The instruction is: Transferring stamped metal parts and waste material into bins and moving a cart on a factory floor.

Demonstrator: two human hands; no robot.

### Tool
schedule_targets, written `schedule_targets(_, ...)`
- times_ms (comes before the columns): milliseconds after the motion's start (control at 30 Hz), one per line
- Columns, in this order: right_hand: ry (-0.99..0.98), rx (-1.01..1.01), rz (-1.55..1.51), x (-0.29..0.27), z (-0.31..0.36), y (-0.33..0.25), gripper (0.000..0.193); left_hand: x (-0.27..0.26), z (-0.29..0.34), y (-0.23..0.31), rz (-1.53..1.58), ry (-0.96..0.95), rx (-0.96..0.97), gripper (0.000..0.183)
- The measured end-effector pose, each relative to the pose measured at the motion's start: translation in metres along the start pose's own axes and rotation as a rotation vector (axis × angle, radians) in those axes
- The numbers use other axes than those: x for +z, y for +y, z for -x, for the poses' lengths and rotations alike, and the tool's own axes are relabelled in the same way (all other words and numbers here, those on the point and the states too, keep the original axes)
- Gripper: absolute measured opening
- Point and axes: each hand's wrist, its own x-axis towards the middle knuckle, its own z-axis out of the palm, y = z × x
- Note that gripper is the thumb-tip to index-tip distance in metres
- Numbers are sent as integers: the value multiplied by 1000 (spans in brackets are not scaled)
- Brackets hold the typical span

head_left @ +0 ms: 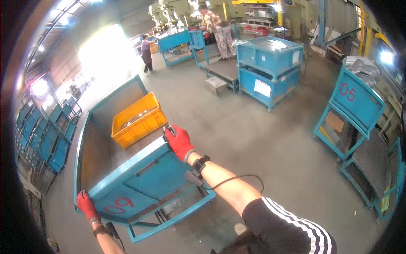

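Note:
In front of me stands a blue metal cart (156,178) with raised panels and red painted marks on its near side. My left hand (86,206), in a red glove, is closed round the cart's near left corner. At the near right corner, my right hand (179,143), also red-gloved, grips the top edge with its fingers wrapped over. Inside the cart sits a yellow plastic crate (144,129), holding small greyish parts too blurred to name. Each wrist wears a dark strap, and a cable loops beside the right forearm.
Two stacked blue bins (270,63) stand ahead, right of a low platform (224,70) and a grey block (216,85). A blue rack (355,101) with metal parts is at the right. Two people work beyond. More blue carts (50,135) line the left.

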Motion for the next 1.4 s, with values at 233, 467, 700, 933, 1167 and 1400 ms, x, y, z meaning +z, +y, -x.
schedule_targets(233, -22, -26, 14, 86, -113, 71, 31, 87, -114, 44, -66, -53, -91, 37)
schedule_targets(467, -63, -23, -57, 188, -237, 134, 31, 193, -244, 77, 46, 34, -124, 34)
schedule_targets(700, -10, -80, -15, 273, -365, 209, 28, 281, -367, 143, -18, 62, -50, 32)
schedule_targets(933, -14, -92, -92, 362, -480, 269, 27, 381, -492, 166, 10, 82, -83, 33)
schedule_targets(1167, -34, -90, -71, 459, -568, 322, 29, 489, -612, 167, 35, 89, -37, 31)
schedule_targets(1400, -39, -59, -66, 572, -691, 386, 33, 597, -756, 193, -9, -5, -128, 37)
